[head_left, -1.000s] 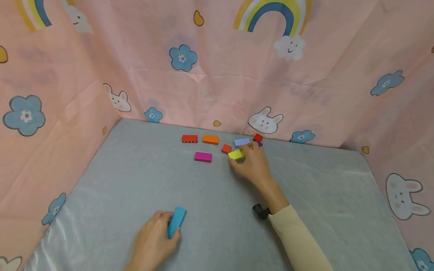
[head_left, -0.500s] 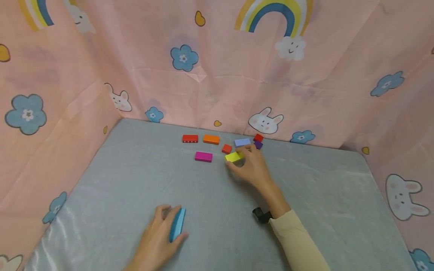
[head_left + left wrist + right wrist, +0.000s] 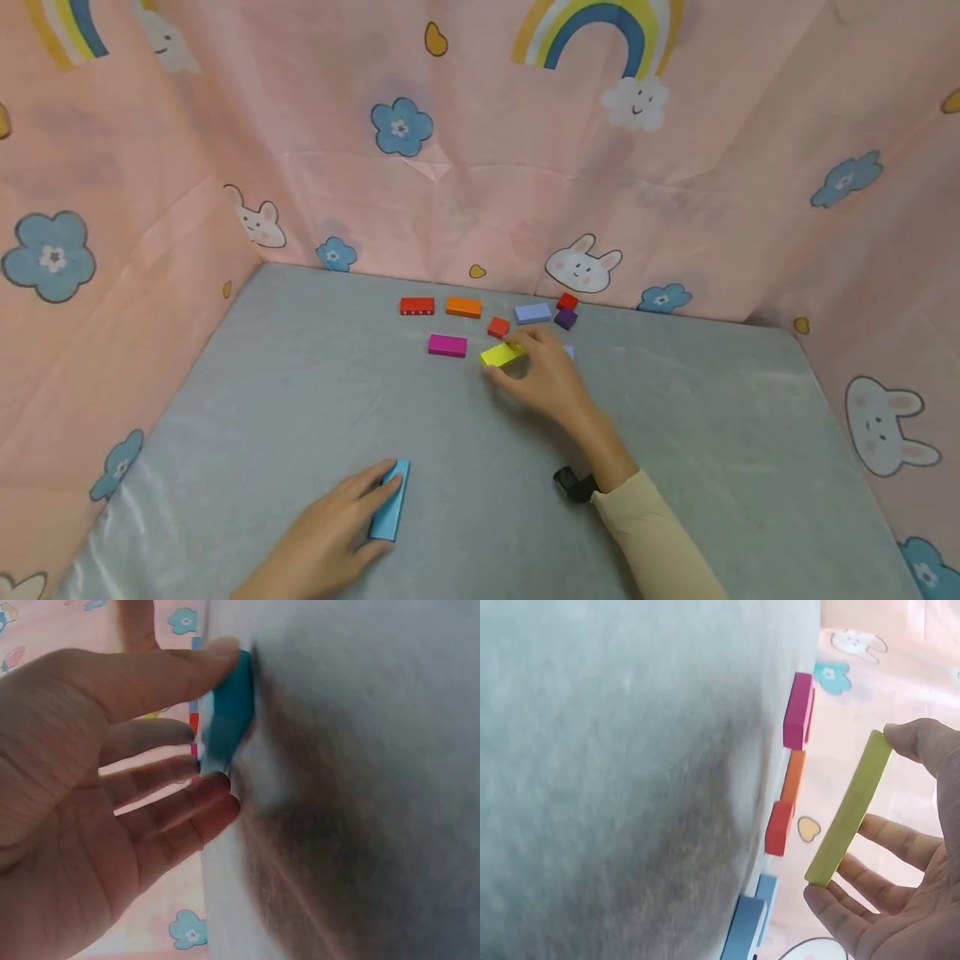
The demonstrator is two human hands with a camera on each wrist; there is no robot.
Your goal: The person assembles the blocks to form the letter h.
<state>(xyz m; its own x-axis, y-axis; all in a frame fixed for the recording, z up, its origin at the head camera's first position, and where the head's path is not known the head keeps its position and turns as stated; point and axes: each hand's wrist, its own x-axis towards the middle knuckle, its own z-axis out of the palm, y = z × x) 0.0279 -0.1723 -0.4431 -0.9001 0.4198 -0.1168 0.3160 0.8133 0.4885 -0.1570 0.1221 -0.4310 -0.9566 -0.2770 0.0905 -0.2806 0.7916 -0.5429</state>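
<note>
My left hand [image 3: 322, 525] pinches a blue block [image 3: 390, 504] low over the near part of the table, its thumb at one end and fingers at the other. In the left wrist view that blue block [image 3: 230, 709] looks blurred. Farther back, my right hand [image 3: 551, 379] grips a yellow block [image 3: 501, 354] by its two ends. The right wrist view shows this yellow block [image 3: 849, 810] raised clear of the cloth. Beside it stand a magenta block [image 3: 447, 346] and a small red block [image 3: 498, 327]. Behind my right hand, a second light blue block [image 3: 570, 352] is mostly hidden.
Along the back edge lie a red block [image 3: 417, 307] with white dots, an orange block [image 3: 463, 307], a periwinkle block [image 3: 532, 313], a small red cube [image 3: 567, 302] and a dark purple cube [image 3: 566, 318]. A grey cloth [image 3: 697, 433] covers the table; pink patterned curtains enclose it.
My right hand has brought the yellow block left and slightly nearer. The blue block has turned in my left hand, whose fingers have shifted on it. Another light blue block now peeks out behind the right hand.
</note>
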